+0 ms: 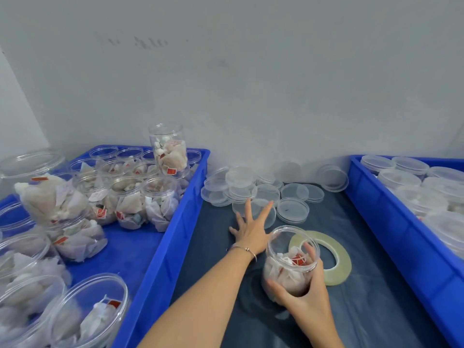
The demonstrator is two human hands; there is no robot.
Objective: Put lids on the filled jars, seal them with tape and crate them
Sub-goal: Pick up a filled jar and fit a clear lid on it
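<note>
Looking for writing, I find only small red tags on the sachets, too blurred to read, and faint smudged marks on the grey wall. My right hand grips an open filled jar on the dark tabletop, touching the tape roll near the middle. My left hand, fingers spread, rests on a clear lid at the front of the lid pile along the far edge. A blue crate of filled jars sits left; another crate of lidded jars is cut off at right.
</note>
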